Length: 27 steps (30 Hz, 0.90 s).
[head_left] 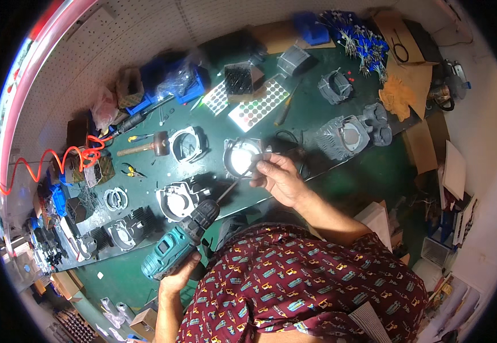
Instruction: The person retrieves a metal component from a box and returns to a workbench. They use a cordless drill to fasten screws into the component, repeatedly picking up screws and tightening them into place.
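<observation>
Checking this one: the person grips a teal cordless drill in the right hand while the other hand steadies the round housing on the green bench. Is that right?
Not quite. The head view shows the teal cordless drill gripped in the left hand, not the right. It is the right hand that steadies the round housing on the green bench, with the long bit reaching toward that housing.

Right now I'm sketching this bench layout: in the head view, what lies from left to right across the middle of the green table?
Red coiled hose → wooden-handled mallet → open grey housing → round housing with a white centre, touched by the right hand → finned grey cylinder → orange cloth.
</observation>
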Each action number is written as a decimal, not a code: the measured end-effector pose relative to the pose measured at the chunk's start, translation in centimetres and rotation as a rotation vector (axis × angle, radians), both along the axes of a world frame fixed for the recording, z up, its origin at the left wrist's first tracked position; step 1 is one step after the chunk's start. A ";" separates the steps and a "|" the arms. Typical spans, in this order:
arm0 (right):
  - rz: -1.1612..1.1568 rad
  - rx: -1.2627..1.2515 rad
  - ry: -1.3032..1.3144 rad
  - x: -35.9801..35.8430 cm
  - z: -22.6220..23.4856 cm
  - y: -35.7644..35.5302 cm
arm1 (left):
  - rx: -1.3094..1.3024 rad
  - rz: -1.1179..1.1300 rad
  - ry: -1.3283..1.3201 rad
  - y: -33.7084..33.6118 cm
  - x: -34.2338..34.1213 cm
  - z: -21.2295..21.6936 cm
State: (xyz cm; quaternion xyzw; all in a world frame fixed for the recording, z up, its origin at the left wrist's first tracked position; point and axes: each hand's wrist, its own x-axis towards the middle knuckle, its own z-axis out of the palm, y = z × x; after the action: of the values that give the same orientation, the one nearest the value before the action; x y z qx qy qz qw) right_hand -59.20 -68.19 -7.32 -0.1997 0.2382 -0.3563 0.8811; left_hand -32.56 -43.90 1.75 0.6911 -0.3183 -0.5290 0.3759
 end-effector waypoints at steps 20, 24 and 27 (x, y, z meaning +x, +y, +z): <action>0.295 -0.285 0.212 -3.7 -0.7 -5.2 | 0.080 0.111 0.073 -5.5 -1.7 3.2; -0.096 -0.661 0.655 -2.2 -2.2 -6.4 | 0.032 0.109 0.026 -6.6 -1.7 2.5; -0.285 -1.097 1.031 -1.3 -3.5 -7.1 | 0.073 -0.054 -0.241 -8.2 -1.1 1.2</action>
State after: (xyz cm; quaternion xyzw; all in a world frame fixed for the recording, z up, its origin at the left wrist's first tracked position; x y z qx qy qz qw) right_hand -60.51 -75.24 -10.79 -0.7167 0.4318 -0.3956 0.3788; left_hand -33.68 -52.09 2.95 0.7542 -0.3600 -0.4631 0.2951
